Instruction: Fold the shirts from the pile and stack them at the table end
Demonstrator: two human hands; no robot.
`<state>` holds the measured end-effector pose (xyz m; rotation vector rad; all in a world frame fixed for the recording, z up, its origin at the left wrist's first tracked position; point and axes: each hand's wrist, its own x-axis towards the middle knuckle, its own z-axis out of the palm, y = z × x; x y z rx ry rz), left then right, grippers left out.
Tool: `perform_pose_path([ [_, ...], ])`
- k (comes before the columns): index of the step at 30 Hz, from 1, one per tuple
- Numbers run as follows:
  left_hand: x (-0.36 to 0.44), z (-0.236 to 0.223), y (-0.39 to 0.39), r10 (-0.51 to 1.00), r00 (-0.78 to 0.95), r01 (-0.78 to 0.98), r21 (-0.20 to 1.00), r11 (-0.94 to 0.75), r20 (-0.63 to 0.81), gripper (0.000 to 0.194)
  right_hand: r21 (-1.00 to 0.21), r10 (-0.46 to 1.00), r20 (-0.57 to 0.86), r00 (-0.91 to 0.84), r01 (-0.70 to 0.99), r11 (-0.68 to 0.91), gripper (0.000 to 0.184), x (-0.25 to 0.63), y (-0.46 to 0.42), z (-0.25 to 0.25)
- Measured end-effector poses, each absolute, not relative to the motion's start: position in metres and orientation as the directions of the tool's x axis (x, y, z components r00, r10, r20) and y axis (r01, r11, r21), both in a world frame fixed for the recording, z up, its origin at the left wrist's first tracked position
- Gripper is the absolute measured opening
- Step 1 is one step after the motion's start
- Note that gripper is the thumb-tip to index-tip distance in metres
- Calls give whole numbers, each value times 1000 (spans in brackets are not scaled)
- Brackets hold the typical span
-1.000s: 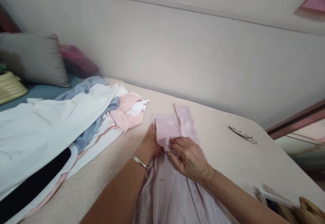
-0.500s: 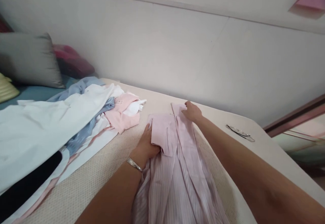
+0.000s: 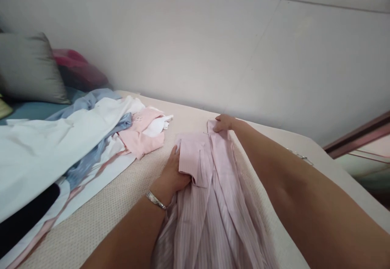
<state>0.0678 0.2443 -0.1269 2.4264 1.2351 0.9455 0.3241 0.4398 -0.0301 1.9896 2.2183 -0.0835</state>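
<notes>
A pale pink, finely striped shirt lies lengthwise in front of me, its lower part running out of view at the bottom. On top of it rests a folded cuff-like piece. My left hand, with a silver bracelet at the wrist, grips the left edge of this piece; some fingertips are hidden by the cloth. At the far right end of the shirt, my right hand pinches the fabric between thumb and fingers.
Left of the shirt is a heap of clothes: a white garment, a pink one and blue pieces. A grey pillow stands behind. Glasses lie at the right, partly behind my right forearm. A wall borders the far side.
My right hand has moved slightly farther toward the wall and closed on the shirt's far end. My left hand stays at the folded piece. The view has shifted a little.
</notes>
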Motion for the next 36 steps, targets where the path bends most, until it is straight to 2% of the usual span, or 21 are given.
perform_pose_path([
  [4, 66, -128, 245, 776, 451, 613, 478, -628, 441, 50, 146, 989, 20, -144, 980, 139, 21, 321, 397, -12],
  [8, 67, -122, 244, 773, 447, 612, 476, -631, 450, 52, 288, 887, 245, -391, 903, 319, 16, 317, 317, 3],
  [11, 67, -120, 243, 765, 448, 612, 465, -640, 463, 53, 333, 819, 222, -529, 831, 446, 21, 311, 245, -6],
  [14, 67, -120, 242, 752, 476, 610, 445, -656, 456, 46, 252, 830, 98, -549, 821, 513, 21, 307, 188, -22],
  [16, 66, -119, 242, 766, 454, 607, 472, -640, 456, 49, 143, 825, -13, -564, 816, 560, 8, 308, 167, -26],
  [17, 66, -118, 242, 775, 437, 602, 492, -629, 456, 52, 74, 816, -67, -574, 813, 578, 7, 310, 163, -23],
  [19, 65, -116, 242, 778, 427, 583, 518, -626, 460, 57, -73, 812, -136, -568, 823, 564, 27, 316, 165, -13],
  [21, 64, -115, 244, 757, 461, 565, 505, -653, 463, 55, -184, 856, -105, -506, 856, 483, 40, 318, 177, -1],
  [23, 64, -116, 246, 728, 508, 568, 456, -685, 459, 47, -249, 897, 17, -441, 867, 431, 48, 314, 195, 2],
  [26, 64, -121, 247, 722, 537, 610, 390, -690, 437, 41, -262, 861, 140, -489, 820, 508, 63, 294, 220, -19],
  [30, 58, -119, 252, 737, 551, 638, 371, -674, 391, 44, -211, 837, 38, -546, 814, 541, 77, 262, 234, -69],
  [32, 50, -109, 257, 741, 566, 613, 417, -671, 361, 38, -191, 847, 17, -531, 830, 524, 81, 256, 234, -84],
  [34, 42, -97, 263, 816, 429, 647, 498, -577, 388, 30, -177, 850, 21, -527, 834, 522, 81, 255, 232, -91],
  [36, 38, -87, 266, 869, 169, 699, 565, -439, 465, 31, -177, 848, 29, -528, 833, 525, 80, 256, 230, -91],
])
